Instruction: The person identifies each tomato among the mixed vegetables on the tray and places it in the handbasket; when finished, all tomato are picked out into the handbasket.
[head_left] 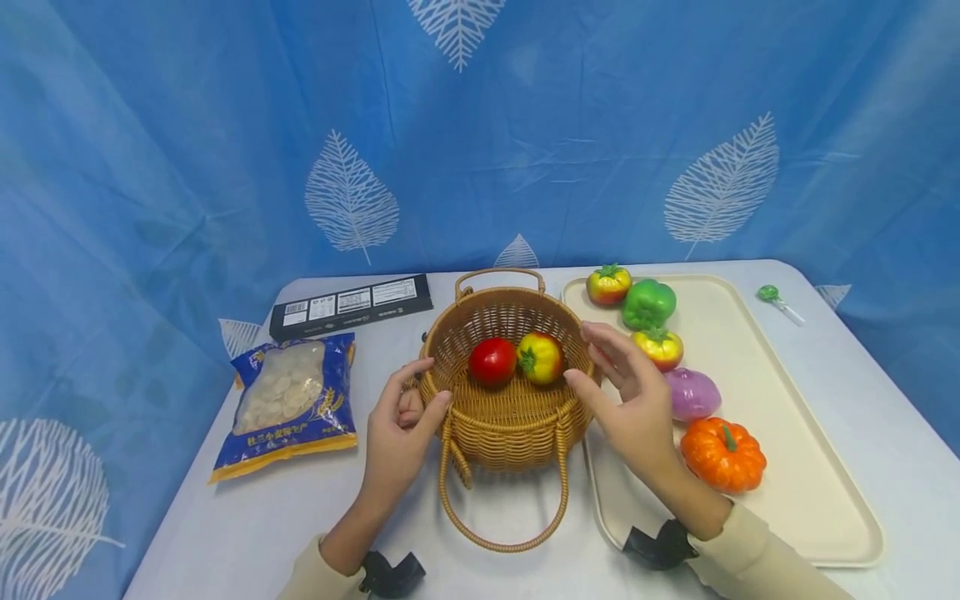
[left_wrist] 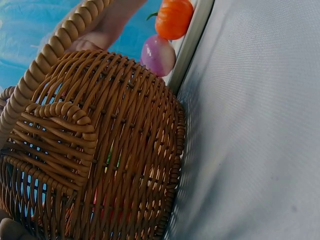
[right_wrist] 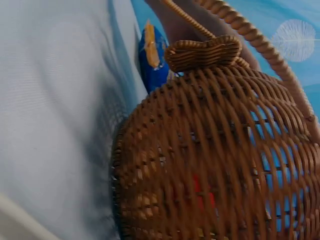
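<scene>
A brown wicker basket [head_left: 510, 433] stands in the middle, its front handle [head_left: 502, 547] folded down and its back handle raised. Inside lie a red tomato-like item [head_left: 492, 362] and a yellow-red one [head_left: 540, 358]. My left hand [head_left: 396, 442] grips the basket's left rim, thumb towards the front. On the right side, my right hand [head_left: 643, 412] holds the rim between thumb and curved fingers. Both wrist views show the woven wall [left_wrist: 125, 145] [right_wrist: 200, 145] close up; it hides most of the fingertips.
Right of the basket, a cream tray [head_left: 795, 467] holds an orange pumpkin [head_left: 723, 455], a purple item [head_left: 692, 394], a green pepper [head_left: 648, 304] and two yellow-red items. A lollipop [head_left: 780, 304] lies beyond it. On the left are a blue food bag [head_left: 288, 400] and a black box [head_left: 351, 307].
</scene>
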